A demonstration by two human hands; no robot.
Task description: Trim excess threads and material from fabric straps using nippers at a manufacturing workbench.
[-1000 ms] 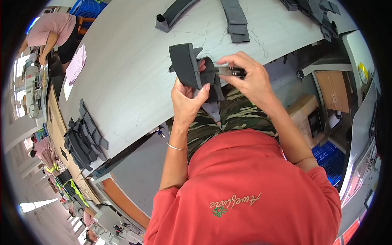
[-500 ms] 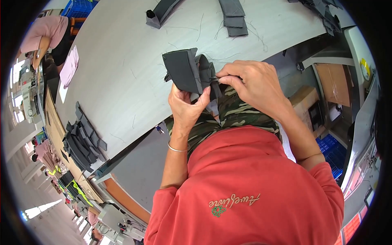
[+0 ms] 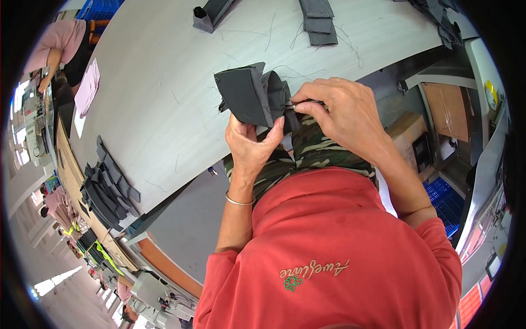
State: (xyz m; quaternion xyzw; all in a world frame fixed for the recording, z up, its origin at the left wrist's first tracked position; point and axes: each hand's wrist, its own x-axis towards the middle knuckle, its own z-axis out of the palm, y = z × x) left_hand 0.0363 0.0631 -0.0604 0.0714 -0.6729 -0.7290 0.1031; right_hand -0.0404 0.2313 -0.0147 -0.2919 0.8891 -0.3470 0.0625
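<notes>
A folded dark grey fabric piece (image 3: 241,96), stiff and pocket-like with layered edges, is held up over the table's near edge. My left hand (image 3: 252,140) grips it from below, with the thumb on its right side and the other fingers partly hidden behind it. Close against its right edge, my right hand (image 3: 342,109) pinches a small thin tool (image 3: 292,104) with a metallic-looking tip. Its kind is too small to tell. The tip meets the layered fabric edge, and loose threads show just above there.
On the pale table (image 3: 148,109) lie grey fabric strips (image 3: 319,22), a folded strip (image 3: 205,19), a dark fabric heap (image 3: 438,22) and loose threads. Stacked dark pieces (image 3: 107,192) and pink sheets (image 3: 87,90) lie left. A co-worker (image 3: 60,41) is far left; cardboard boxes (image 3: 408,131) stand right.
The view has shifted slightly. Both hands keep their grip, and the fabric piece is tilted a little differently, its layered right side showing a bit wider.
</notes>
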